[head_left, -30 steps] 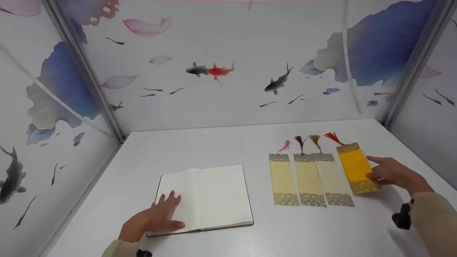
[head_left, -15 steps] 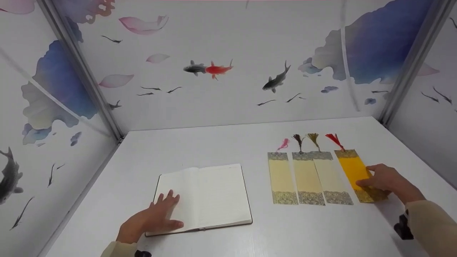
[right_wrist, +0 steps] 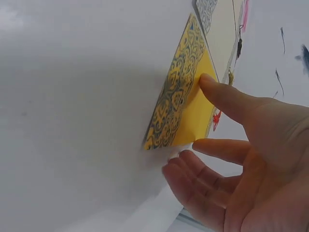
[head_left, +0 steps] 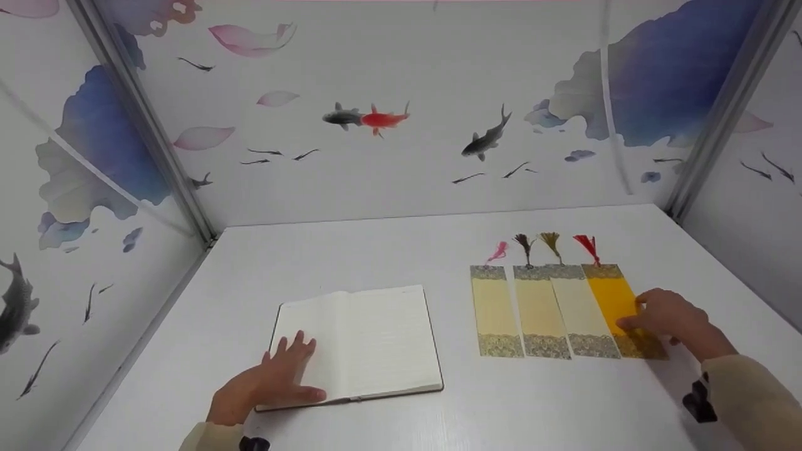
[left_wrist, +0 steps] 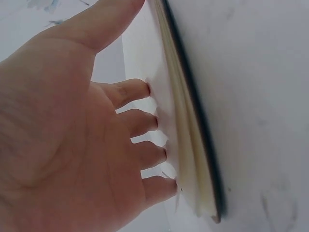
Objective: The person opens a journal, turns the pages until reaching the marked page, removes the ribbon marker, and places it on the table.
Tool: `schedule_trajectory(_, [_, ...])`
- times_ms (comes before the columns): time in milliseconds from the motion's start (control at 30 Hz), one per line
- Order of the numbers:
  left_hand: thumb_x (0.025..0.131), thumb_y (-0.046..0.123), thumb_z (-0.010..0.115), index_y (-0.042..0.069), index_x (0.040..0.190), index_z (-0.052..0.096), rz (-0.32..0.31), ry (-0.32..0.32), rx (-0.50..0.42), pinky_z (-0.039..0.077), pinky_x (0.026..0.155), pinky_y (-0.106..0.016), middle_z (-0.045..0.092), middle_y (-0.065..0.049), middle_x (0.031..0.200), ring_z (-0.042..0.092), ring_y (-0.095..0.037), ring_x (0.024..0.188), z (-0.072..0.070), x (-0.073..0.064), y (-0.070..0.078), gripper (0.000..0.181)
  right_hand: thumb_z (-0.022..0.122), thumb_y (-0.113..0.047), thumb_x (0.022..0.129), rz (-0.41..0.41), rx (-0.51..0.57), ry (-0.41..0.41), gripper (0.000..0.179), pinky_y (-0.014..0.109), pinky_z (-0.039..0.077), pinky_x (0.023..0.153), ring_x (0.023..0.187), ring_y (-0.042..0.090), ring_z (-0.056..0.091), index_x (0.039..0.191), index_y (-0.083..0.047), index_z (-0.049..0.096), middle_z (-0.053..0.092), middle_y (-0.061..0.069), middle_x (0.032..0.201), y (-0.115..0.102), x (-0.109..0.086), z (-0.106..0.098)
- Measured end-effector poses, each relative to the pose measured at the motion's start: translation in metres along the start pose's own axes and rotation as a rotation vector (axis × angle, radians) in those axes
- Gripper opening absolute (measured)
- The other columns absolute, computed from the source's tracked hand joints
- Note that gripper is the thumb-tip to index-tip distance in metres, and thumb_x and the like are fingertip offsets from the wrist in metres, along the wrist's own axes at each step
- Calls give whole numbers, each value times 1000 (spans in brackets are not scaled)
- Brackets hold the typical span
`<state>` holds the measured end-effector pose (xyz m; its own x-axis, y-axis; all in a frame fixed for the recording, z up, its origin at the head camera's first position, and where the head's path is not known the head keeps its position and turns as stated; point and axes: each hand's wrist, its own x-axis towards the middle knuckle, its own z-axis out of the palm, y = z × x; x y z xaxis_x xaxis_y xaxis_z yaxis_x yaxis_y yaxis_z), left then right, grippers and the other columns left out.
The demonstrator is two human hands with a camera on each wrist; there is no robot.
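An open notebook [head_left: 391,344] with pale, faintly lined pages lies left of centre on the white table. My left hand [head_left: 276,379] rests on its left page, fingers spread; the left wrist view has the fingertips [left_wrist: 159,153] against the paper. On the right, my right hand [head_left: 673,319] holds a yellow bookmark [head_left: 608,297] with patterned ends and a red tassel [head_left: 588,249]. In the right wrist view the thumb lies on its yellow face and the index finger is at its side edge; the other fingers are off it. The bookmark lies close along the table.
To its left lie pale bookmarks with a pink tassel [head_left: 497,307], a brown tassel [head_left: 537,307] and an olive tassel [head_left: 581,307]; the last two overlap at the top. White panels [head_left: 401,181] printed with fish and petals enclose the table [head_left: 338,257] behind and at both sides.
My right hand has brought the yellow bookmark down and leftward, straightening it alongside the olive-tasselled one. My left hand has stayed on the notebook.
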<state>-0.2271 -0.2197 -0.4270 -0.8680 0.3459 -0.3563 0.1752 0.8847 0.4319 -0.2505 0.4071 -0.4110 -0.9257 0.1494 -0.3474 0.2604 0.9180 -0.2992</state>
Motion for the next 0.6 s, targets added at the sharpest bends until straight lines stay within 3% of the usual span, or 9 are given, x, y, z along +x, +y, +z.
schedule_trajectory(133, [82,61,73,-3,156,25,-8,9,-5,8,115,-76,7,-32,164,2,-58,150,-1,-2,3,109,71,-38,89,-21,-50,82,81,56,49,82,97,44,51,134,22,39,45,44,128,-15,-2,5])
schedule_trajectory(267, [82,58,74,-2,156,27,-23,32,-24,8,115,-76,8,-32,165,3,-57,150,0,-4,5,106,69,-32,90,-59,-35,151,72,56,49,82,100,46,49,135,18,44,45,43,127,-36,-7,14])
schedule_trajectory(333, [83,57,74,-1,156,28,-30,44,-28,8,114,-77,8,-32,164,4,-56,151,1,-4,6,104,70,-30,90,-107,-23,192,68,51,52,77,96,43,53,133,18,49,48,43,127,-48,-10,19])
schedule_trajectory(400, [83,58,73,0,156,30,-35,62,-29,10,112,-79,9,-34,164,6,-56,150,2,-5,7,103,70,-27,90,-174,-8,236,63,44,51,65,82,36,56,130,17,52,51,42,125,-60,-14,24])
schedule_trajectory(500, [84,55,74,0,154,33,-41,105,-65,15,112,-78,10,-38,161,10,-58,149,3,-7,7,99,70,-21,90,-275,20,286,55,33,44,52,65,23,51,127,18,56,54,43,123,-78,-21,33])
schedule_trajectory(600, [85,51,74,-1,152,37,-40,163,-109,21,113,-74,12,-41,160,13,-59,148,2,-10,7,93,70,-18,90,-336,52,287,52,31,43,50,61,19,49,127,16,57,54,42,122,-97,-29,41])
